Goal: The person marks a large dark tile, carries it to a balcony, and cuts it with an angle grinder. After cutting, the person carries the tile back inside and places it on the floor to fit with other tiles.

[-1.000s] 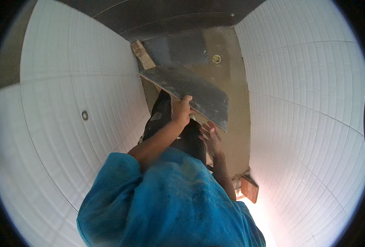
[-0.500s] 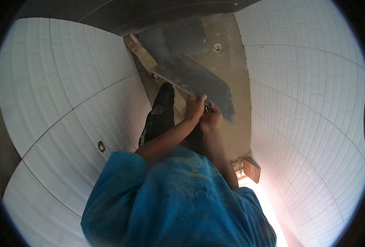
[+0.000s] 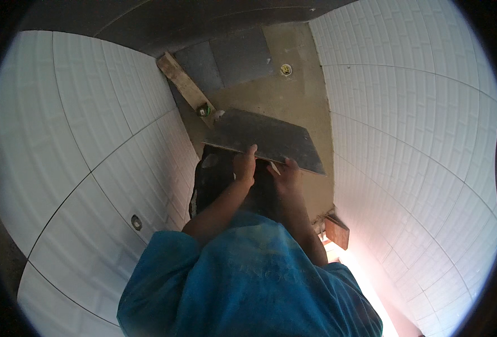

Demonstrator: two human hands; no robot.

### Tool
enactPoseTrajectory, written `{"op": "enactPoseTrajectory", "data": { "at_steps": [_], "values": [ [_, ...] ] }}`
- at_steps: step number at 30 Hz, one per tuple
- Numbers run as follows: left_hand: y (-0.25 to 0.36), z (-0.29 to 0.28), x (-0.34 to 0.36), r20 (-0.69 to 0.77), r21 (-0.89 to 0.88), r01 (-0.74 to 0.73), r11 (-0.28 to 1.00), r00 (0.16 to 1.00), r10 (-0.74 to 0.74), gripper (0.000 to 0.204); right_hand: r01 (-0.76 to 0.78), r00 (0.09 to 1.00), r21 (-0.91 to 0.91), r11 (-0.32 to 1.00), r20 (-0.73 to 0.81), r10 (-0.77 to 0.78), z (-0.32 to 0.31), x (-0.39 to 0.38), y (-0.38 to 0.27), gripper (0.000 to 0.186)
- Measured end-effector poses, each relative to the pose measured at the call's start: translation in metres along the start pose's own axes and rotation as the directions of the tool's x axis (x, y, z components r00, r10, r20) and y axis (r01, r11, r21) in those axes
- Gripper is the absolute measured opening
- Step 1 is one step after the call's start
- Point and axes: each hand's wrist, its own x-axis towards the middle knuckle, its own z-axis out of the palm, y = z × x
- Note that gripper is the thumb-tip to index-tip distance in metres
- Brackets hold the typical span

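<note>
A dark grey floor tile is held in front of me by its near edge, its long side running across my view. My left hand grips that edge left of its middle, thumb on top and fingers hidden beneath. Farther right, my right hand holds the same edge, thumb on the upper face, with the other fingers partly under it. One far corner of the tile is cut at a slant. Below it, my dark trousers show.
Dark tiles lie on the bare floor at the back, near a round drain. A wooden board slants along the left, with a small round object on it. White tiled walls rise both sides; a wood block sits lower right.
The tile has turned to lie more crosswise and come nearer to me. My hands have moved farther apart along its near edge, uncovering more of the board and its small round object.
</note>
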Motion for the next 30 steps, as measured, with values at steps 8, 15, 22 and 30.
{"op": "enactPoseTrajectory", "data": {
  "at_steps": [8,15,22,30],
  "values": [
    [-0.042,0.017,0.026,0.148,-0.248,0.104,0.963,0.987,-0.069,0.052,0.202,0.978,-0.296,0.934,0.101,-0.18,-0.087,0.061,0.02,0.03],
    [-0.083,0.065,0.01,0.135,-0.178,0.024,0.984,0.991,0.0,0.066,-0.138,0.979,0.29,0.947,0.185,0.086,-0.08,0.062,0.028,0.055],
    [-0.075,0.042,0.066,0.501,0.448,-0.546,0.708,0.809,0.307,0.058,-0.176,0.98,0.445,0.878,0.162,0.114,-0.072,0.123,0.041,0.043],
    [0.171,-0.014,0.052,0.374,0.919,-0.393,-0.03,0.847,0.378,0.038,0.024,0.997,0.346,0.938,-0.073,0.001,-0.064,0.14,-0.006,0.048]
  ]
}}
